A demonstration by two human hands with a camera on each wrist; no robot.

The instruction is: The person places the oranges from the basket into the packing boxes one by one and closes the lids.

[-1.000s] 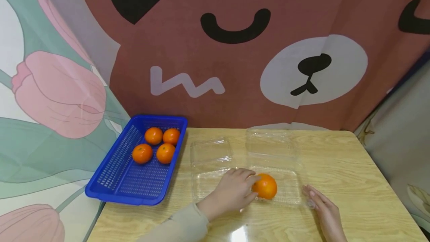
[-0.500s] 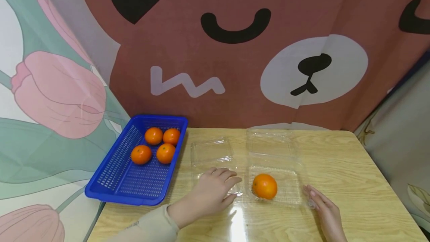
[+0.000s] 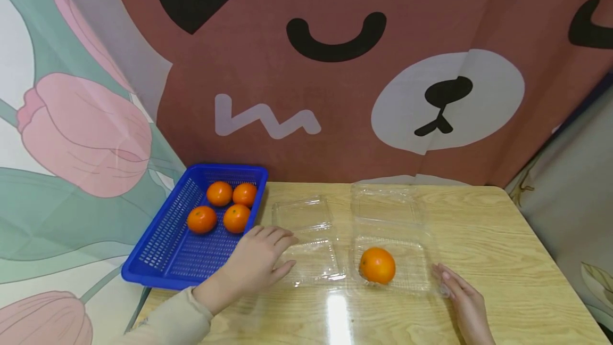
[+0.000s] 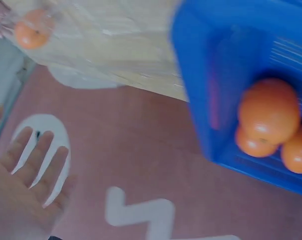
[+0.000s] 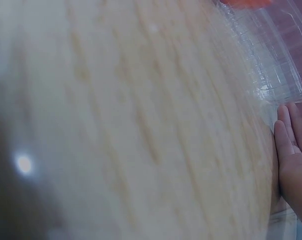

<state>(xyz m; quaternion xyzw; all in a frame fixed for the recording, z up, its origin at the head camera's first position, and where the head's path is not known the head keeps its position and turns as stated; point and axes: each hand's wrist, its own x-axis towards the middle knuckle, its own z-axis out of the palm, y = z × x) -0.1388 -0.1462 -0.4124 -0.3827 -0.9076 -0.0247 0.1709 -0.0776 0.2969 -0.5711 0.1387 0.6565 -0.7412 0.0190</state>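
My left hand (image 3: pixel 251 260) hovers over the table between a blue basket (image 3: pixel 189 262) and the left clear plastic container (image 3: pixel 313 262). Its fingers are spread and hold nothing; in the left wrist view the same left hand (image 4: pixel 28 192) shows relaxed fingers and a bare palm. Several oranges (image 3: pixel 202 220) lie in the back part of the basket. One orange (image 3: pixel 377 265) sits in the left half of the right clear container (image 3: pixel 413 268). The right hand (image 3: pixel 462 300) rests on the table, its nearly straight fingertips at that container's right edge.
Both containers have their lids folded open toward the back, a left lid (image 3: pixel 301 215) and a right lid (image 3: pixel 385 206). The wooden table (image 3: pixel 498 260) ends at a curtain (image 3: pixel 335 148) with a bear print. The basket stands at the table's left edge.
The left hand has let go of the orange in the right container and moved left, past the left container toward the basket. The right hand has stayed in place.
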